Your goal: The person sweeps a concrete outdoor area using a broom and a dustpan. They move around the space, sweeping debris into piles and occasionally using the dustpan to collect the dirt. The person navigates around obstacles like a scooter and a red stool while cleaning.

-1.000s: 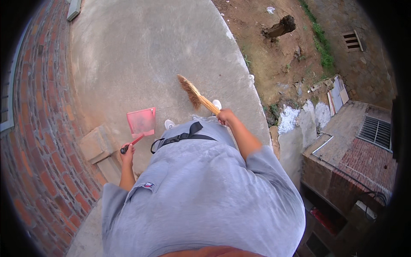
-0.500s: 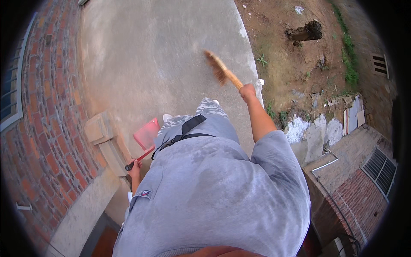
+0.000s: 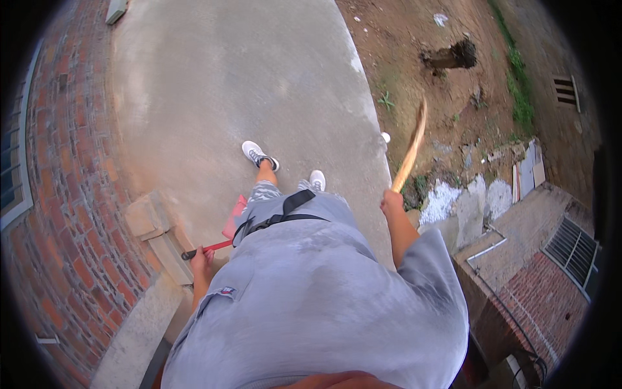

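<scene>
My left hand (image 3: 203, 260) is closed round the handle of a red dustpan (image 3: 234, 219), low at my left side. The dustpan's handle has a black end, and part of its pan is hidden behind my shorts. Out to the right, my right hand (image 3: 392, 202) grips the pale handle of a hand brush (image 3: 413, 146). That brush points up and away from me, over the edge of the concrete, and is seen nearly edge-on, so its bristles hardly show.
Grey concrete paving (image 3: 214, 84) runs ahead under my feet. A brick wall (image 3: 71, 214) with a stone ledge (image 3: 149, 214) borders it at left. Beyond its right edge lies bare earth with a tree stump (image 3: 450, 55). A small white object (image 3: 385, 137) sits at that edge.
The brush has swung from over the concrete to the right, turning edge-on. One foot has stepped forward into view. The dustpan has drawn in closer behind my leg.
</scene>
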Motion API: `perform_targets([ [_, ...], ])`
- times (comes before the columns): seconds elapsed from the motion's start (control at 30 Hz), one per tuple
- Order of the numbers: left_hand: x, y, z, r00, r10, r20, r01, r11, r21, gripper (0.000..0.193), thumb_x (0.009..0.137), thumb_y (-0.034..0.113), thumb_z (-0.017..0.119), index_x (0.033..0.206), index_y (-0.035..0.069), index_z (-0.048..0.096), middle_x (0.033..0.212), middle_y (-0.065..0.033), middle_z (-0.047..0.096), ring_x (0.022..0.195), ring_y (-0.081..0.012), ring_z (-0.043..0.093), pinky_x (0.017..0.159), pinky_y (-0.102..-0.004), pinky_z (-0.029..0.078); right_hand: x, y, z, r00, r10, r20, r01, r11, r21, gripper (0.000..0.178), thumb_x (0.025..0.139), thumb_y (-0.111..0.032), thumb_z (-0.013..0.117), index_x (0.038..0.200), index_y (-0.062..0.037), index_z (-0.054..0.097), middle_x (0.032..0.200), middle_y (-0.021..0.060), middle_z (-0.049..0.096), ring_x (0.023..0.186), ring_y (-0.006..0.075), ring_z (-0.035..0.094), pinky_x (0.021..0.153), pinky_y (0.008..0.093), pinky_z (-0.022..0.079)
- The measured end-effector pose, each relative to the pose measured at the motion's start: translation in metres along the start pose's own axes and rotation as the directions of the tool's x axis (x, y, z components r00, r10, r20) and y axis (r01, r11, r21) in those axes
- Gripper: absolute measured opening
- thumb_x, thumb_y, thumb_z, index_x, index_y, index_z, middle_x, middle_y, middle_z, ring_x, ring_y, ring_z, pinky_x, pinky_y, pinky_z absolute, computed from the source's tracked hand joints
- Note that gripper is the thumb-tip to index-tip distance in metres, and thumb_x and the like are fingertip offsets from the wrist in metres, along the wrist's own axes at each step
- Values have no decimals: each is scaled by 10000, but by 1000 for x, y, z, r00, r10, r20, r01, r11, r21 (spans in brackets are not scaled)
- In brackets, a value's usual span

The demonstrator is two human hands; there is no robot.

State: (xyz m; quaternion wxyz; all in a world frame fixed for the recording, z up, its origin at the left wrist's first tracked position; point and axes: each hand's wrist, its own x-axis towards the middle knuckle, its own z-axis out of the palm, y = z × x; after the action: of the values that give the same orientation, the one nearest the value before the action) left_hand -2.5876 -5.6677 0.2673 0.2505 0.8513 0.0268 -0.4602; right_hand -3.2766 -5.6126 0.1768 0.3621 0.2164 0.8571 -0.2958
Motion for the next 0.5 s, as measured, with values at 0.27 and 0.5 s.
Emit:
perform_targets([
  [0.27,67,145,67,975,148,166,-172,975,142,201,834,207,570,955,52,530,765,-129,635,633,-202,644,508,-246,516,9,58,23,926,107,362,-284,831,479,129,760,-1,446,663,-85,457,518,14,399,390,118,385,325,234,303],
  [0.5,120,277,103,842,392,371,-461,880,117,154,817,163,595,938,77,554,742,-64,617,612,-138,610,542,-247,509,-25,-7,145,862,363,354,-499,729,468,174,854,-101,444,682,-128,438,515,-3,407,393,99,384,337,204,312],
])
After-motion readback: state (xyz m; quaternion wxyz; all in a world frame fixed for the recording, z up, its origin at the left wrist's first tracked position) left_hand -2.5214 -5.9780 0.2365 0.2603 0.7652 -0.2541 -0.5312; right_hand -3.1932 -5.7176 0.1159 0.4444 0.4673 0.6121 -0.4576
